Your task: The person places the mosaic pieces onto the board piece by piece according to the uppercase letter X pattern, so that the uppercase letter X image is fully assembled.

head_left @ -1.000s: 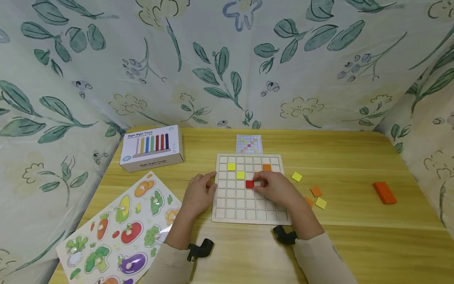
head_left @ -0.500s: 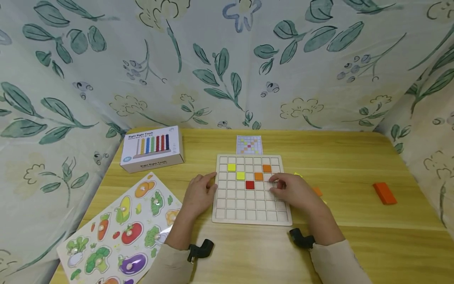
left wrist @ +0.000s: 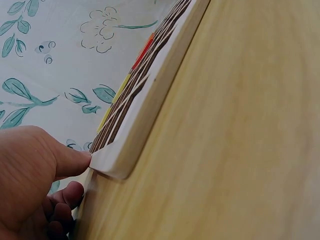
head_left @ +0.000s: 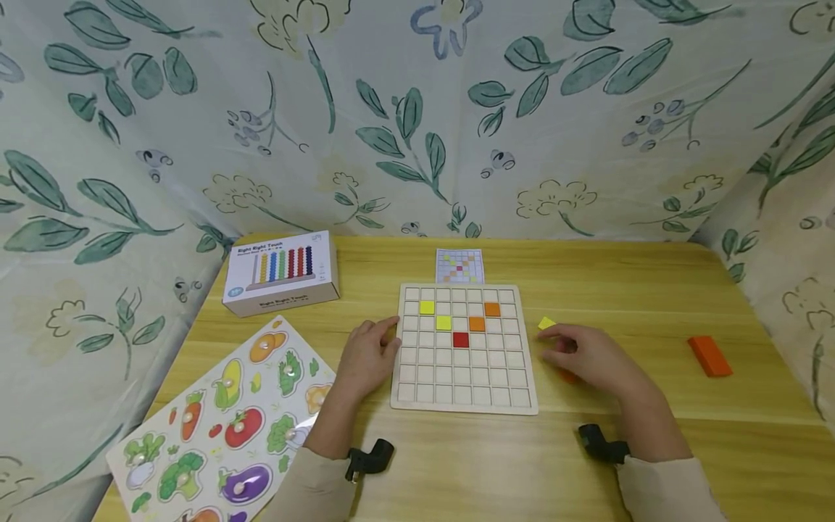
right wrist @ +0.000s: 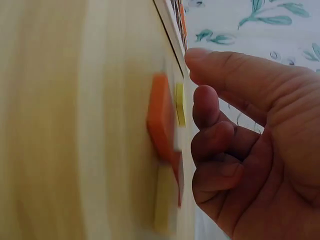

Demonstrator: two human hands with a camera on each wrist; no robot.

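A wooden grid board [head_left: 425,373] lies in the middle of the table. Set into its squares are a red tile [head_left: 460,340], two yellow tiles [head_left: 443,322] and two orange tiles [head_left: 477,324]. At the board's left edge my left hand [head_left: 367,355] rests its fingertips; in the left wrist view the thumb [left wrist: 75,162] touches the board's edge near a corner. My right hand [head_left: 596,357] hovers over loose tiles right of the board, fingers loosely bent and holding nothing. Below it show a yellow tile [head_left: 546,322] and an orange tile [right wrist: 160,115]; other tiles are partly hidden.
Behind the board lies a small pattern card [head_left: 459,266]. A white bead-toy box [head_left: 280,274] stands back left, with a vegetable puzzle board [head_left: 215,395] before it. An orange block [head_left: 709,356] lies far right. Floral cloth [head_left: 417,145] hangs behind the table.
My right hand has left the board and moved right, over the loose tiles, uncovering the orange tile near the red one. The left hand has stayed at the board's edge.
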